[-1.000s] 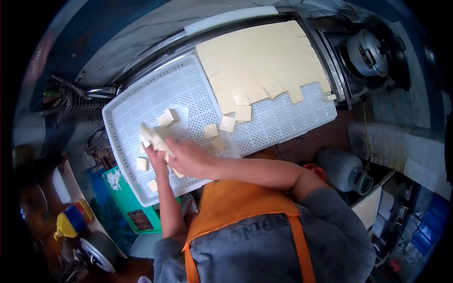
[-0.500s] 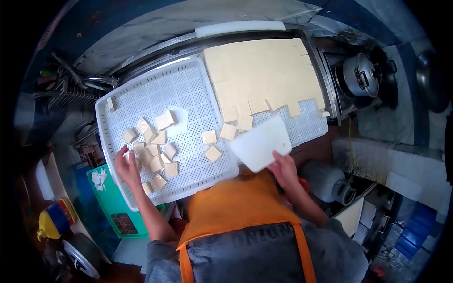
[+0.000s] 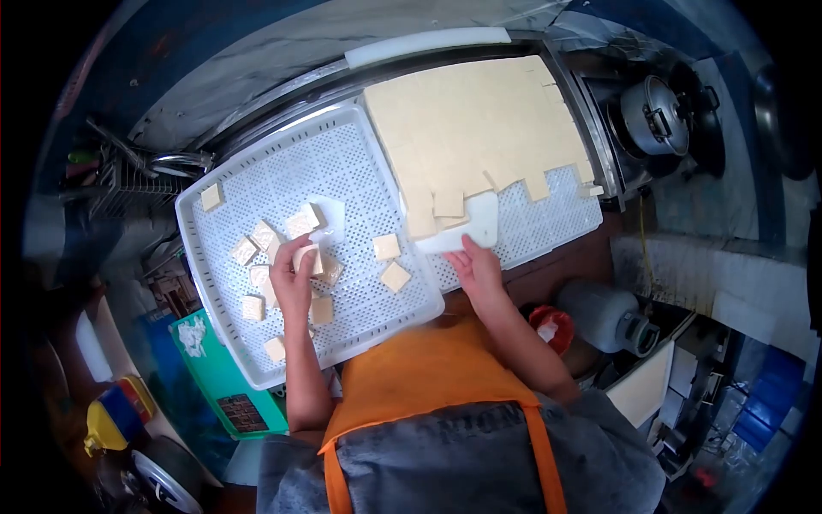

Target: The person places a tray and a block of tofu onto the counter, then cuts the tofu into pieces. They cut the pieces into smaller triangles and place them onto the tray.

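Observation:
My left hand (image 3: 291, 278) is over the left white perforated tray (image 3: 370, 176), its fingers closed on a pale tofu-like block (image 3: 308, 259). Around it lie several loose blocks, among them one (image 3: 386, 248) near the tray's right side. My right hand (image 3: 476, 264) grips the edge of a flat white plastic scraper (image 3: 481, 224). The scraper is slid partly under cut pieces (image 3: 448, 204) at the near edge of a large pale slab (image 3: 467, 124). That slab covers much of the right perforated tray (image 3: 561, 218).
A lidded pot (image 3: 655, 116) stands on a stove at the right. Below it is a grey gas cylinder (image 3: 599, 317) near a red container (image 3: 550, 329). A green board (image 3: 231, 373), a yellow-and-blue container (image 3: 120, 415) and a wire rack (image 3: 120, 176) are at the left.
My left hand has moved right and holds a block; blocks around it have shifted. My right hand has moved up and left, bringing the scraper under the slab's near-edge pieces.

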The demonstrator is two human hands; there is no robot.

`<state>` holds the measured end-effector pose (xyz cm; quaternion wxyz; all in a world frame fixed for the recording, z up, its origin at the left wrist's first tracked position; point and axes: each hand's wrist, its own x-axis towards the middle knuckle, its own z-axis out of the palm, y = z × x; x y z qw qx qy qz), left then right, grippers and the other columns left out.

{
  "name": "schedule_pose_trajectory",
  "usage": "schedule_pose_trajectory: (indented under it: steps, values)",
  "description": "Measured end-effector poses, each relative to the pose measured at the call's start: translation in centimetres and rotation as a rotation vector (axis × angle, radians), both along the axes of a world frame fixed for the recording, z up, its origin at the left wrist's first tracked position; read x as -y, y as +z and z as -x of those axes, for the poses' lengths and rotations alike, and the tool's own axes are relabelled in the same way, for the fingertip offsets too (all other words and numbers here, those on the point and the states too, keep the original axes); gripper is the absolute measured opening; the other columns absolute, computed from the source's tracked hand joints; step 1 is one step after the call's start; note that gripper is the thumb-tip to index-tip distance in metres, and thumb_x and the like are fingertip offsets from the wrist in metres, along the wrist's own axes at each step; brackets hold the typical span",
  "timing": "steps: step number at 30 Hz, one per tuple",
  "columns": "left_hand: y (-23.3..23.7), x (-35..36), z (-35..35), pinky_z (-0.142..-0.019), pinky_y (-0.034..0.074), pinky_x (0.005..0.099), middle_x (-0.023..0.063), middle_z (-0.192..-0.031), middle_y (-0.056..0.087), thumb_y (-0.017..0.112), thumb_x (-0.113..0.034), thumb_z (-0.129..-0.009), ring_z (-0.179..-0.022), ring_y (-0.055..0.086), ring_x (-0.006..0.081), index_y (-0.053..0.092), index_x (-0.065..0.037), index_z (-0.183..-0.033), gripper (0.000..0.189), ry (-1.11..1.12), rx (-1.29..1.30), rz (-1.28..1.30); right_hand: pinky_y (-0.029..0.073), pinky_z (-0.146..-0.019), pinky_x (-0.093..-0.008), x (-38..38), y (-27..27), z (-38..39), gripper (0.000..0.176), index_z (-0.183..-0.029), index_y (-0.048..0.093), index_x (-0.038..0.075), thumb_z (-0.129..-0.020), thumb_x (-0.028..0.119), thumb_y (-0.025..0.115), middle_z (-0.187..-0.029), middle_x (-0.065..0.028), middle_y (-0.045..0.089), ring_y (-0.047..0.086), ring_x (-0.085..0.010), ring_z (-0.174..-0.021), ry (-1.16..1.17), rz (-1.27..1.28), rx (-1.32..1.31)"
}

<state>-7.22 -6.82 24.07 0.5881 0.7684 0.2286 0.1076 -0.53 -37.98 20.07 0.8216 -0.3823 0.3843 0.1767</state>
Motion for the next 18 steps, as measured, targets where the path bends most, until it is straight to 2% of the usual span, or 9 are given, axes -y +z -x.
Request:
schedule_pose_trajectory:
  steps: [2, 5, 9, 12, 13, 15, 16, 17, 18]
  values:
    - [-0.9, -0.3, 0.6, -0.083, 0.047, 0.0249, 0.0057, -0.105, 0.066, 0.063, -0.005, -0.090, -0.096, 0.059, 0.0117, 0.066, 0.001, -0.112, 0.023, -0.007, 0.002, 0.012, 0.055, -0.090, -0.0434, -1.2, -1.2, -2.4, 0.031, -0.125, 0.049, -0.005, -0.097, 0.006, 0.054, -0.121, -0.0163, 0.059, 0.062, -0.0307, -0.109, -0.025, -0.050, 0.057]
    - [-2.0, -0.9, 1.5, -0.083, 0.046, 0.0233, 0.0051, -0.107, 0.065, 0.063, -0.004, -0.091, -0.097, 0.058, 0.0114, 0.065, 0.000, -0.113, 0.023, -0.025, 0.007, 0.058, 0.047, -0.102, -0.0436, -2.4, -1.5, -5.3, 0.029, -0.129, 0.046, -0.003, -0.101, 0.005, 0.043, -0.126, -0.0154, 0.056, 0.057, -0.0285, -0.116, 0.049, -0.026, 0.017]
    - [-2.0, -1.2, 2.1, -0.083, 0.047, 0.0231, 0.0045, -0.113, 0.062, 0.065, -0.001, -0.088, -0.099, 0.058, 0.0118, 0.063, -0.002, -0.118, 0.029, -0.057, -0.028, 0.105, 0.046, -0.102, -0.0433, -1.8, -1.7, -5.7, 0.029, -0.129, 0.046, -0.004, -0.100, 0.002, 0.042, -0.128, -0.0148, 0.055, 0.056, -0.0294, -0.116, 0.071, -0.096, 0.177]
    - [-1.1, -1.1, 2.0, -0.084, 0.047, 0.0238, 0.0045, -0.116, 0.062, 0.067, 0.002, -0.085, -0.099, 0.059, 0.0125, 0.062, -0.003, -0.120, 0.036, -0.022, -0.016, 0.090, 0.046, -0.102, -0.0441, -1.6, -0.5, -4.4, 0.031, -0.131, 0.044, -0.004, -0.100, 0.001, 0.043, -0.129, -0.0160, 0.054, 0.057, -0.0300, -0.115, 0.102, -0.021, 0.259]
    - [-0.2, -1.1, 2.0, -0.084, 0.048, 0.0243, 0.0051, -0.116, 0.062, 0.070, 0.001, -0.082, -0.099, 0.059, 0.0124, 0.061, -0.004, -0.124, 0.043, -0.006, -0.028, 0.115, 0.050, -0.097, -0.0428, -1.3, -0.6, -3.6, 0.030, -0.127, 0.049, -0.006, -0.098, 0.001, 0.047, -0.122, -0.0157, 0.059, 0.061, -0.0283, -0.107, 0.124, 0.008, 0.322]
    - [-0.8, -1.8, 2.4, -0.083, 0.048, 0.0242, 0.0052, -0.114, 0.064, 0.072, -0.001, -0.081, -0.097, 0.059, 0.0113, 0.061, -0.005, -0.125, 0.046, 0.046, -0.016, 0.088, 0.053, -0.092, -0.0396, -0.3, -0.9, -2.3, 0.027, -0.122, 0.054, -0.007, -0.097, 0.003, 0.051, -0.115, -0.0149, 0.063, 0.064, -0.0275, -0.104, 0.297, 0.176, 0.404]
    - [-0.9, -2.4, 2.8, -0.082, 0.048, 0.0242, 0.0053, -0.113, 0.065, 0.073, -0.001, -0.080, -0.095, 0.060, 0.0108, 0.060, -0.005, -0.126, 0.048, 0.073, -0.013, 0.072, 0.055, -0.089, -0.0380, -1.3, 0.8, -1.7, 0.026, -0.120, 0.057, -0.007, -0.097, 0.005, 0.053, -0.112, -0.0145, 0.065, 0.065, -0.0270, -0.103, 0.383, 0.257, 0.445]
    - [-0.9, -3.1, 3.3, -0.074, 0.050, 0.0231, 0.0050, -0.109, 0.067, 0.074, -0.002, -0.079, -0.086, 0.061, 0.0087, 0.061, -0.006, -0.127, 0.050, 0.093, -0.083, 0.101, 0.056, -0.085, -0.0323, -2.4, 2.5, -0.6, 0.024, -0.117, 0.061, -0.007, -0.097, 0.004, 0.052, -0.106, -0.0120, 0.068, 0.067, -0.0205, -0.098, 0.405, 0.354, 0.414]
    - [-1.0, -3.8, 3.7, -0.072, 0.050, 0.0228, 0.0050, -0.109, 0.067, 0.074, -0.002, -0.079, -0.083, 0.060, 0.0081, 0.061, -0.005, -0.127, 0.050, 0.124, -0.082, 0.131, 0.056, -0.085, -0.0319, -3.6, 4.7, 0.0, 0.026, -0.118, 0.061, -0.006, -0.096, 0.003, 0.052, -0.108, -0.0125, 0.068, 0.067, -0.0208, -0.098, 0.629, 0.504, 0.429]
